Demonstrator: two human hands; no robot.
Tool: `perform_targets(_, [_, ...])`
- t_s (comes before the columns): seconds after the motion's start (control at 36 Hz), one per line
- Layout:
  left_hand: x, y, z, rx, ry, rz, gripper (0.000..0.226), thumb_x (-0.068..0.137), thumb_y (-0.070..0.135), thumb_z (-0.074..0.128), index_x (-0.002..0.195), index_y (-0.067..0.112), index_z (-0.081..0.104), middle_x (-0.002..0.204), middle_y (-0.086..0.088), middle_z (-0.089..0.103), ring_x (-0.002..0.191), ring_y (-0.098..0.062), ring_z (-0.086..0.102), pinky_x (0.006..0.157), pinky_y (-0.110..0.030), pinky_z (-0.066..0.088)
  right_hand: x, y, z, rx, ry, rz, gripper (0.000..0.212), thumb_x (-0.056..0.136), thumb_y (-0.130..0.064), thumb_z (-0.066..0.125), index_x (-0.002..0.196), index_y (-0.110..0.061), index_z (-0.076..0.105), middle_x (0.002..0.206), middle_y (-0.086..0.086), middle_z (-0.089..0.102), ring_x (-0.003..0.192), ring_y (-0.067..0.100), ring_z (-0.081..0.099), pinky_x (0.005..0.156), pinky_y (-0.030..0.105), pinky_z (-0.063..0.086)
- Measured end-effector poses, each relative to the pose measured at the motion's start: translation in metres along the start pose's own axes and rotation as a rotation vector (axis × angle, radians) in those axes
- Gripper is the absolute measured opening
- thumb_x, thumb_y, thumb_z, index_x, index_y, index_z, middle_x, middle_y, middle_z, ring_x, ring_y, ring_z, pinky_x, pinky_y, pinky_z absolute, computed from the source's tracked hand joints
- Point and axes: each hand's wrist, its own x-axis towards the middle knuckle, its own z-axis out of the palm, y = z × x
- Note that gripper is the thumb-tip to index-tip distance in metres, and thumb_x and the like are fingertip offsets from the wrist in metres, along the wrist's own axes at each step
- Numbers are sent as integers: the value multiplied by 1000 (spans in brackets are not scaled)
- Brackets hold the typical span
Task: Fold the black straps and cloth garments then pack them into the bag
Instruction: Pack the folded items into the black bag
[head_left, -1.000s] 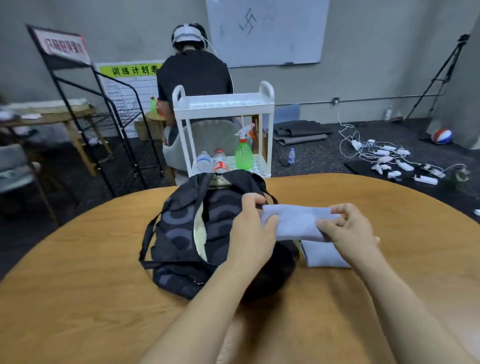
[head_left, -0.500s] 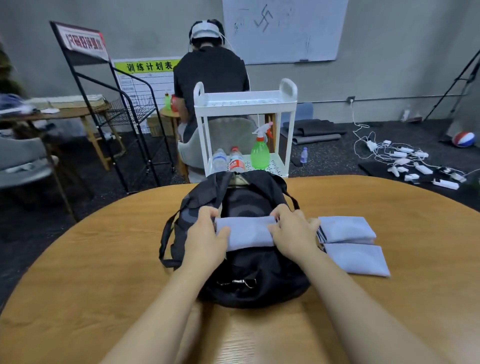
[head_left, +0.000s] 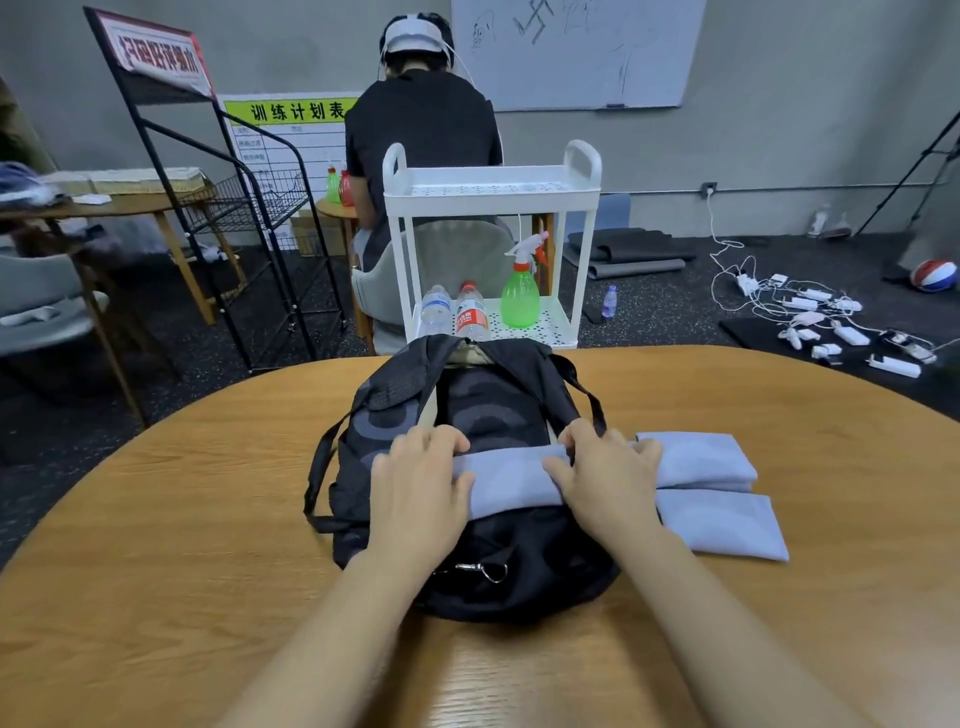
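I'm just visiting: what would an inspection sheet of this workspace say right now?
Surface: round wooden table.
Job's things: black bag lies open; folded grey cloth held over its opening; two more folded cloths beside the bag on its right. Black straps: nothing seen.
Clutter: nothing seen on the table.
Grips: left hand and right hand each hold an end of the cloth.
Cables: white chargers and cords on the floor.
Surroundings: white cart with a green spray bottle; seated person facing away.

Both forearms are bare, the left hand (head_left: 415, 486) and right hand (head_left: 605, 480) ungloved.
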Motion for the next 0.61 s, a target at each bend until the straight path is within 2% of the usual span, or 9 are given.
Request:
perform_targets(0.06, [-1,4,1,-20,9,138,21,92,19,57,111,28,60,116,12,56,110,-18,48,83,-31,25,0,-1,4,43,31,-8,16,94,-43,43,106,-32,46,88,-5,59,96,19,47,73,33,11])
perform_targets(0.11, [0,8,4,-45,-89,229,32,95,15,51,122,30,59,128,16,54,121,-14,43,89,-28,22,1,-3,5,107,22,-16,18,95,-41,45,111,-32,47,90,-6,61,101,17,45,76,34,14])
perform_targets(0.19, [2,7,11,-60,-211,248,40,97,10,46,131,28,58,133,15,56,123,-15,44,102,-35,30,1,-5,2,127,-38,-68,24,98,-38,41,120,-30,44,100,-7,59,110,14,39,78,34,13])
perform_targets(0.31, [4,6,14,-88,-248,227,42,96,6,47,131,26,59,136,14,55,123,-19,44,101,-42,35,0,1,-4,-76,-96,-208,25,103,-35,28,121,-23,42,101,-7,46,111,19,38,84,38,15])
perform_targets(0.33, [5,7,14,-72,-263,229,44,96,6,47,133,28,57,138,15,51,125,-18,41,101,-41,34,-1,2,-4,-131,-78,-252,23,103,-32,32,117,-20,45,96,-8,40,107,22,41,85,41,16])
perform_targets(0.39, [6,7,14,-42,-299,231,48,97,6,45,137,32,52,142,19,45,128,-15,35,100,-37,32,-1,5,-3,-206,70,-323,12,94,-26,57,99,-15,57,84,-10,31,86,25,50,79,42,20])
perform_targets(0.44, [7,5,16,-29,-322,253,49,98,7,44,138,34,50,143,20,41,128,-15,33,99,-37,31,0,7,-4,-242,207,-355,17,80,-22,74,82,-16,59,75,-11,25,68,23,50,73,41,22])
perform_targets(0.56, [8,1,17,2,-362,309,46,101,11,44,137,39,51,145,20,38,129,-14,29,98,-35,28,0,20,-8,-316,245,-352,12,89,-25,56,78,-23,58,69,-12,35,71,20,49,79,41,23])
perform_targets(0.61, [9,2,17,35,-383,342,46,101,12,43,136,40,51,148,19,35,131,-14,26,99,-35,26,-1,24,-11,-292,268,-330,17,85,-19,66,71,-24,56,71,-13,37,71,22,50,81,42,23])
